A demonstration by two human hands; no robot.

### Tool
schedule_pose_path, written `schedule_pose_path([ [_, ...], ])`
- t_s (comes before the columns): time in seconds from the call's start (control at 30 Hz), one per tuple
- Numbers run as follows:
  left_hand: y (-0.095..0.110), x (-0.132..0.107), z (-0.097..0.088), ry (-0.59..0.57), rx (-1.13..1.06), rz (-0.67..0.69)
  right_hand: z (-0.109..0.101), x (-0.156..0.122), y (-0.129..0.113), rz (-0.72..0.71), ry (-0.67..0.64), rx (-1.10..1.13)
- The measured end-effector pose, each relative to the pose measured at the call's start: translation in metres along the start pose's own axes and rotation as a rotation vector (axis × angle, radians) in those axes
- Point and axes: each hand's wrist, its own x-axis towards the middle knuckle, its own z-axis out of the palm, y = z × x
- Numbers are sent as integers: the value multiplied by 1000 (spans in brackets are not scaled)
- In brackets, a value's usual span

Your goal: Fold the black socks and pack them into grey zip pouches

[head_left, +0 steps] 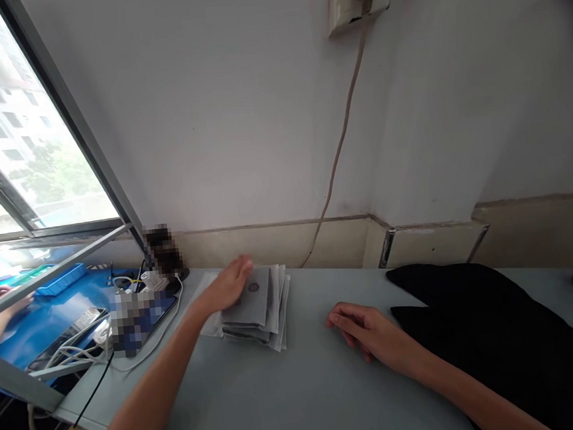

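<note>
Grey packets [254, 308] in clear plastic lay stacked on the bench [327, 399]. I saw the left hand [226, 286] flattened on them, grasping nothing, the right hand [364, 328] loosely curled, visibly empty. I judged them light, bendy, slippery, best squeezed by opposite edges.

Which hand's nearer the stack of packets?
Left. The left hand is over the left part of the stack of packets; the right hand is apart from it, off to the right, fingers loosely curled.
</note>
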Motion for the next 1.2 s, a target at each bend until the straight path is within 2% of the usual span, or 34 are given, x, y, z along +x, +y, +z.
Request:
schedule_pose_path([
  [0.03,-11,1,-5,62,83,-19,0,0,0,1,2,3],
  [0.1,-33,1,-10,96,257,-121,-1,-1,-1,2,9,2],
  [0.2,-60,-1,-2,52,363,-243,-1,-1,-3,8,16,4],
  [0.27,-67,-4,8,19,413,-300,-1,-1,-5,13,16,9],
  [0.43,-61,-6,22,21,482,-386,0,0,-7,16,17,4],
  [0.53,-60,-5,22,50,493,-427,0,0,-6,24,12,5],
  [0.7,-70,0,17,124,468,-490,0,1,-5,32,16,4],
  [0.93,-77,0,5,220,463,-417,0,1,-6,40,14,-5],
  [1.07,-65,-6,-8,322,489,-395,1,0,-7,34,9,2],
  [1.2,-38,-18,-28,491,508,-405,1,0,-8,31,16,8],
])
